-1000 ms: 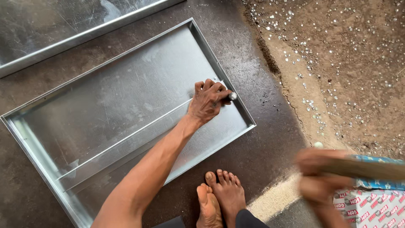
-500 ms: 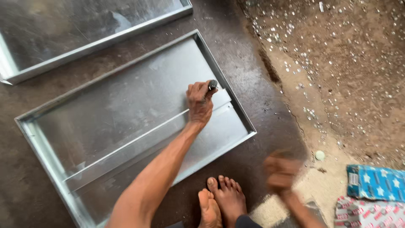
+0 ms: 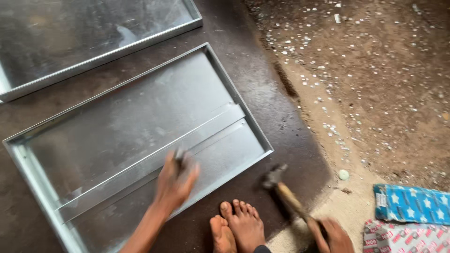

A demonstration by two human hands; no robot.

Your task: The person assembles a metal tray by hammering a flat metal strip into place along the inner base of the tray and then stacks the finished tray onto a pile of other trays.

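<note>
Slid down the tray's centre strip, the blurred left hand pinches a small punch; right hand grips the hammer, riveting likely under way.

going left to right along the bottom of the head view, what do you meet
Left hand over the sheet-metal tray → bare feet → hammer → right hand gripping its handle → blue star-patterned packet
</note>
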